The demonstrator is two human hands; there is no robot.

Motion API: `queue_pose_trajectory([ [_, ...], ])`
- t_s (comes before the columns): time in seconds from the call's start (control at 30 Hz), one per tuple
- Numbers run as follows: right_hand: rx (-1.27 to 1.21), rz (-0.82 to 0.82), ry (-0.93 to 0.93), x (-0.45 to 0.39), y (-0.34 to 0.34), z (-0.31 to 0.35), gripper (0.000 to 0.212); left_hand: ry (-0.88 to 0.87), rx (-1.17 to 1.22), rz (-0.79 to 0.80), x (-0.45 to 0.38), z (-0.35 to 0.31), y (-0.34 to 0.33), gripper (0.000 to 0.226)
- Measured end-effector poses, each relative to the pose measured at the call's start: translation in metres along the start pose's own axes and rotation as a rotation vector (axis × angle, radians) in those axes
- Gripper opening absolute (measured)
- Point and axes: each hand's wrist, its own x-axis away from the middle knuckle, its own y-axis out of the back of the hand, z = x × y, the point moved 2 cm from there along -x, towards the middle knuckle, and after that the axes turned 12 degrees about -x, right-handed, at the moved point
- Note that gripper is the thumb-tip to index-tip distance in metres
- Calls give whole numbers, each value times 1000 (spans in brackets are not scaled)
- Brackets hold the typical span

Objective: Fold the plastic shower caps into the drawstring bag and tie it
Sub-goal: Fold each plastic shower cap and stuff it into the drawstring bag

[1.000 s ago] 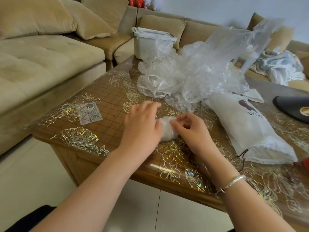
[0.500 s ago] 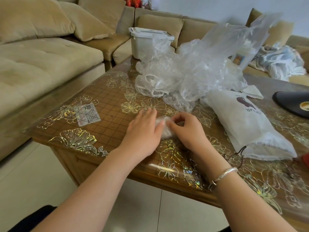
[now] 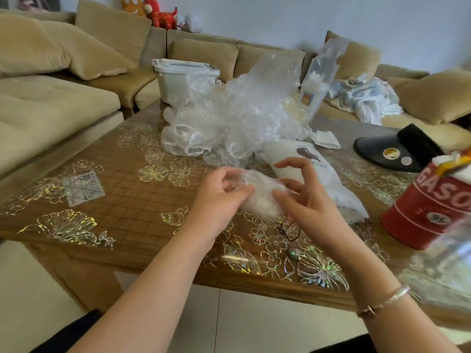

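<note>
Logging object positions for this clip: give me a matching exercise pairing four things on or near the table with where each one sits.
Things:
1. folded shower cap
2. drawstring bag
3. red tin
4. white lidded box

Places:
A. far edge of the table, by the sofa
B. lying on the table behind the right hand
C. held between both hands, the left hand gripping one side
D. standing at the table's right side

Pairs: 1-C, 2-B, 3-D, 4-A
</note>
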Motion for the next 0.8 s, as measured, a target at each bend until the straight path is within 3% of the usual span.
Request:
queue_pose_trajectory([
  [0.13,248,-76,70,18,35,-1,35,-83,3,31,11,-11,-31,18],
  [0.2,246,-185,95,26,53,1,40,-120,-21,29,14,-15,-44,27],
  [0.37,312,-332,94,41,92,-2,45,-240,-338,134,14,-9,-76,36],
  [0.5,493,-260,24,44,97,-16,43,-356,-476,132,15,-3,-95,33],
  [0.67,618,-65,15,39,85,-31,27,-403,-407,19,14,-6,-96,25],
  [0.8,803,-19,84,26,76,-43,33,-406,-360,-22,14,-5,-92,23],
])
